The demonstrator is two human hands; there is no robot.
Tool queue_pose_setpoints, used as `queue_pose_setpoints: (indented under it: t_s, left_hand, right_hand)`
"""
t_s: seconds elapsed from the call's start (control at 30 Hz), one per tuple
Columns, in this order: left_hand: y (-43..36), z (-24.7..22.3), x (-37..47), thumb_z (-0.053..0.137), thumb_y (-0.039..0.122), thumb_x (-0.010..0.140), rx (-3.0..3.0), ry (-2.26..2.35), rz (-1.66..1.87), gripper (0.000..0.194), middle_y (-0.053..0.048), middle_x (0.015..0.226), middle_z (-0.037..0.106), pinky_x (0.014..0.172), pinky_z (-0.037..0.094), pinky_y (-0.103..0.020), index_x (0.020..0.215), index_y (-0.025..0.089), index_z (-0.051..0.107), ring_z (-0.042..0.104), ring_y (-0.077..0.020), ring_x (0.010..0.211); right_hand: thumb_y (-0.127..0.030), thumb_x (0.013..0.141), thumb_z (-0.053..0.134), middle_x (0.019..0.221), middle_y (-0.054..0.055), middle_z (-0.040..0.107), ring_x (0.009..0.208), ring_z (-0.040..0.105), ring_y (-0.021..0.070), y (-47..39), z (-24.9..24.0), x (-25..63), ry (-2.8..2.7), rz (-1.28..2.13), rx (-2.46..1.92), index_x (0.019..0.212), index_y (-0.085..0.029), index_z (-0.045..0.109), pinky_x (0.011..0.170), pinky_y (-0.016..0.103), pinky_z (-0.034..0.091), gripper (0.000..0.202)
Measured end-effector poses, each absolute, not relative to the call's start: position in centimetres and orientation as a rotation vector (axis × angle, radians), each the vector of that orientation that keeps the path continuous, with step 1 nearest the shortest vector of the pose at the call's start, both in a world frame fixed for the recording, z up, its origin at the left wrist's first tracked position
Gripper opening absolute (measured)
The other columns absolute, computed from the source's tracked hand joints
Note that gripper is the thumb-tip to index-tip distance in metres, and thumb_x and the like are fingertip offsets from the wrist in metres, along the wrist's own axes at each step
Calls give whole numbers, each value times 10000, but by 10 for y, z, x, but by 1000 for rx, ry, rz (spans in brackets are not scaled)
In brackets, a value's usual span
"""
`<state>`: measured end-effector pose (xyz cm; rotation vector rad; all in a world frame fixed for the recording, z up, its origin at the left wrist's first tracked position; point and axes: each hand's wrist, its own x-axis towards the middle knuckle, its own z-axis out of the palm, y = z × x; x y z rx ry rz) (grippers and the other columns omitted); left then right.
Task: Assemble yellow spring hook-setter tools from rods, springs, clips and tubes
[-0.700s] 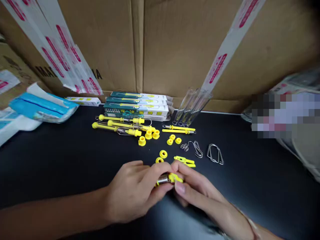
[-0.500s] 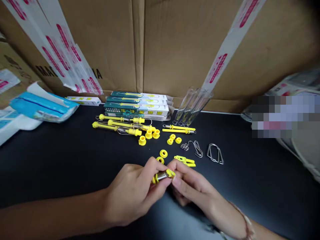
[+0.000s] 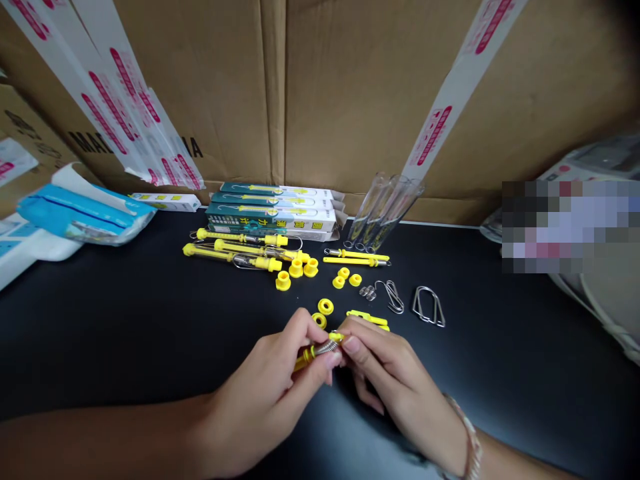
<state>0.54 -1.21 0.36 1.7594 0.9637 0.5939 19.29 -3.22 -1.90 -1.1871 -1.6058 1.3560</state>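
Observation:
My left hand [image 3: 265, 380] is closed round a yellow rod [image 3: 303, 360] whose end carries a coiled metal spring [image 3: 326, 347]. The coils are slightly spread and bent. Thumb and fingertips of my right hand [image 3: 395, 373] pinch a small yellow piece [image 3: 337, 337] at the spring's free end; the fingers hide most of it. Just beyond the hands lie yellow rings [image 3: 325, 307] and flat yellow strips [image 3: 369, 317]. Two yellow rods with springs [image 3: 356, 261] rest farther back.
Assembled spring scales [image 3: 240, 253] lie before stacked printed boxes [image 3: 273, 217]. Clear tubes [image 3: 385, 210] lean at the cardboard [image 3: 340, 100]. Yellow collars [image 3: 283, 280], small yellow caps [image 3: 355, 280], metal hooks [image 3: 393, 298] and wire loops [image 3: 429, 307] are spread about. A blue packet [image 3: 90, 210] lies left.
The spring between my hands has bent and its coils have spread. My right hand has turned slightly, and its wrist is nearer the left. The loose parts lie as before.

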Motion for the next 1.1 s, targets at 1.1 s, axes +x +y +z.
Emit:
queue_pose_setpoints:
  t_s: [1.1]
  left_hand:
    - [7, 4, 4, 778, 153, 779, 1458, 870, 841, 80, -11, 745, 686, 473, 471, -160, 808, 216, 817, 597, -94, 583]
  right_hand:
    - [-409, 846, 762, 768, -4, 658, 689, 608, 102, -22, -8, 193, -1204, 1720, -1060, 880, -173, 688, 656, 191, 507, 250]
